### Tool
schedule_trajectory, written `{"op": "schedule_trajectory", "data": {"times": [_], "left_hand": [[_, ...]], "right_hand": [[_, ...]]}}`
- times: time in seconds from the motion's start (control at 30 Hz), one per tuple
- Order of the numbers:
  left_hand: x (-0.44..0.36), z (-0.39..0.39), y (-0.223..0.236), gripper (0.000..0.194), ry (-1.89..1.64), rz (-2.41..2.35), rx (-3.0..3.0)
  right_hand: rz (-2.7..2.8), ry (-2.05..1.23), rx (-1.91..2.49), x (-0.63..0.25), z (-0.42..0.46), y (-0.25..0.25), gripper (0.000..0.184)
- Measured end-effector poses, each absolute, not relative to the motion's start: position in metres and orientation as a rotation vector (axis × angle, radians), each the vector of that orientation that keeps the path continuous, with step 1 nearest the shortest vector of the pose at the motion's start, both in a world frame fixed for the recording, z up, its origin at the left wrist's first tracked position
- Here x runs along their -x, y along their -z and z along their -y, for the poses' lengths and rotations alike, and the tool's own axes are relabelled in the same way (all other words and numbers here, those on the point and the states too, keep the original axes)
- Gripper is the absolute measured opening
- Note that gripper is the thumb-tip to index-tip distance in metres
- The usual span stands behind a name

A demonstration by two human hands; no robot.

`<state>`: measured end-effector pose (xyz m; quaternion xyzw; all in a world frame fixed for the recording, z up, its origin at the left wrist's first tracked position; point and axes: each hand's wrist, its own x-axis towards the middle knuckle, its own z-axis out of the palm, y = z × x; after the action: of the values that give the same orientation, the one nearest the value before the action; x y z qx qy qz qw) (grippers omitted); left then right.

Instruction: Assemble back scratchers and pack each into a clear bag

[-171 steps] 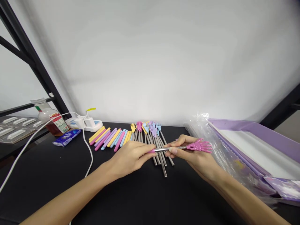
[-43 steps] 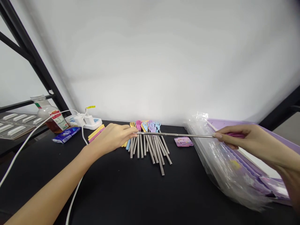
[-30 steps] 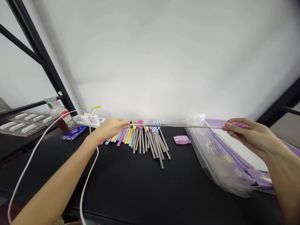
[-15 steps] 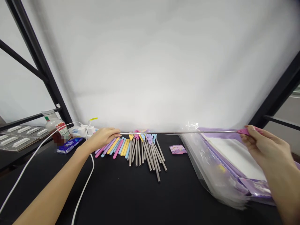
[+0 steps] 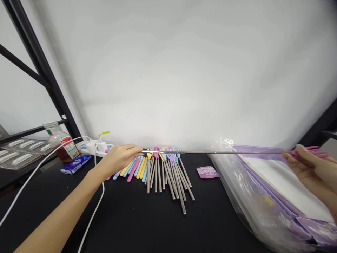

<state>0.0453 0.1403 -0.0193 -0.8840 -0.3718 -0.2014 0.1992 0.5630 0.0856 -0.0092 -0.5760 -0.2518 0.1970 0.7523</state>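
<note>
A telescopic back scratcher (image 5: 210, 153) stretches level across the view, its thin metal rod drawn out long. My left hand (image 5: 123, 157) is closed around its left end, which the fingers hide. At the other end, my right hand (image 5: 313, 172) pinches the base of the pink claw head, whose prongs stick out to the right. Beneath the rod lie several back scratchers (image 5: 171, 179) with short metal shafts and yellow, pink, purple and blue claws. Next to them, a row of pastel handle sleeves (image 5: 134, 172) is partly covered by my left hand.
Small pink printed cards (image 5: 207, 172) lie right of the pile. A clear plastic bag (image 5: 237, 196) and purple packaging (image 5: 286, 196) fill the right side. At left are a bottle (image 5: 59, 140), a blue packet (image 5: 76, 164), a power strip (image 5: 107, 147) and a white cable (image 5: 94, 211).
My right hand has moved further right with the pink claw, and the rod now spans a longer stretch. My left hand has shifted slightly right. The view has shifted a little.
</note>
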Motion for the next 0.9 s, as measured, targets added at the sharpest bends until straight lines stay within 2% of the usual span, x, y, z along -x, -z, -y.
{"op": "schedule_trajectory", "data": {"times": [0.07, 0.17, 0.3, 0.37, 0.43, 0.53, 0.63, 0.77, 0.9], "left_hand": [[-0.057, -0.141, 0.021, 0.041, 0.574, 1.01, 2.561], [-0.072, -0.139, 0.022, 0.037, 0.601, 1.019, 2.677], [-0.078, -0.13, 0.024, 0.033, 0.624, 1.041, 2.772], [-0.08, -0.126, 0.027, 0.032, 0.62, 1.015, 2.806], [-0.087, -0.121, 0.03, 0.033, 0.644, 0.933, 2.792], [-0.108, -0.113, 0.035, 0.04, 0.666, 0.773, 2.685], [-0.129, -0.104, 0.04, 0.042, 0.671, 0.709, 2.587], [-0.137, -0.1, 0.043, 0.036, 0.704, 0.783, 2.583], [-0.133, -0.099, 0.041, 0.03, 0.727, 0.949, 2.708]], "right_hand": [[0.39, -0.695, 1.18, -0.537, -0.085, 0.008, 0.021], [0.625, -0.818, 1.244, -0.508, -0.08, 0.01, 0.008], [1.252, -0.564, 1.56, -0.489, -0.072, 0.012, 0.038], [1.452, -0.448, 1.609, -0.477, -0.069, 0.011, 0.046], [1.54, -0.552, 1.553, -0.46, -0.066, 0.011, 0.049], [1.596, -0.912, 1.44, -0.428, -0.064, 0.018, 0.05], [1.52, -1.124, 1.321, -0.399, -0.063, 0.029, 0.045], [1.091, -1.271, 1.176, -0.384, -0.063, 0.035, 0.039], [0.697, -1.135, 0.939, -0.384, -0.067, 0.034, 0.034]]}}
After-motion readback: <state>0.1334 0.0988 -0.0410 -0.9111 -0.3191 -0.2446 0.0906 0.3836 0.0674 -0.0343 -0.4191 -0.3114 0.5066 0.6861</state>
